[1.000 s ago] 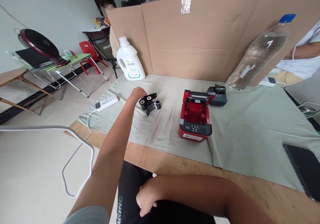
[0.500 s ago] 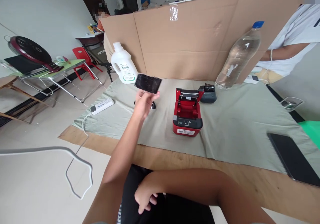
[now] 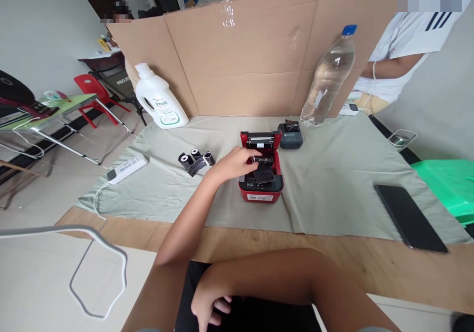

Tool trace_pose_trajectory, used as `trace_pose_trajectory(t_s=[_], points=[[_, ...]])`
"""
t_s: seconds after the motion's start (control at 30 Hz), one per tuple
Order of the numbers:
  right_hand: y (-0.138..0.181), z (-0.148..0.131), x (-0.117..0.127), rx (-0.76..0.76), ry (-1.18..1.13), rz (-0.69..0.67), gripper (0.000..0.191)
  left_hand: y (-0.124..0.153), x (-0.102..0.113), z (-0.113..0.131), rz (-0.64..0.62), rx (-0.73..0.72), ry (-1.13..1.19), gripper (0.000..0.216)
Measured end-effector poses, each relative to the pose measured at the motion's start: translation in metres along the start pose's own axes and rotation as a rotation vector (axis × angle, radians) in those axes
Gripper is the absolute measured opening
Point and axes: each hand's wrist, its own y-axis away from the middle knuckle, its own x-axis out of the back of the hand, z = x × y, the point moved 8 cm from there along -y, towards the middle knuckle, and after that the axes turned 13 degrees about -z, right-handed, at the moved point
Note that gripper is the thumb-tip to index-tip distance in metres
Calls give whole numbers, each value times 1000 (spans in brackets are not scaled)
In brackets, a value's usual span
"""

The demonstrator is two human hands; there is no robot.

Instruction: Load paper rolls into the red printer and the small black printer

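Note:
My left hand (image 3: 239, 165) is at the open red label printer (image 3: 261, 196), its thumb and fingers pinching a black roll (image 3: 263, 161) inside the paper bay. A loose black strip from the roll hangs over the printer's dark front panel. The printer's lid stands raised at the back. My right hand (image 3: 212, 297) rests over my lap, holding nothing, its fingers loosely bent and apart. Left of the printer, several more black rolls (image 3: 196, 161) with pale cores lie on the cloth. Behind the printer on the right sits a small dark grey printer (image 3: 291, 137) with black film on top.
Along the back stand a cardboard screen (image 3: 244, 65), a white jug (image 3: 159, 97) and a water bottle (image 3: 329, 77). A power strip (image 3: 128, 168) lies left, a phone (image 3: 409, 216) right. A green bin (image 3: 444, 184) is beyond the table. A person in white (image 3: 400, 55) stands behind the screen.
My left hand has carried the black roll right and down into the red printer. The view has shifted right, and the rolls on the cloth are uncovered. My right hand stays in my lap.

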Motion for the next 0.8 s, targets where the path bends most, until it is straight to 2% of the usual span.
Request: trace_pose_trajectory(t_s=[0.1,0.2,0.37,0.53,0.7,0.8], points=[[7,7,-10,-22,-45,-76,46,-11,-8,-5,-7,53,-140,36],[19,11,-18,-35,-82,-94,48,-11,-8,-8,-26,71,-180,41],[28,8,-15,7,-85,-22,48,-5,-2,-11,-65,55,-153,47],[22,5,-13,-11,-27,-87,50,-13,-9,-9,-22,9,-222,45],[10,4,-11,-42,-15,-122,47,-19,-21,-12,-96,47,-197,28],[8,4,-9,-51,-25,-112,45,-17,-18,-8,-102,25,-129,18]])
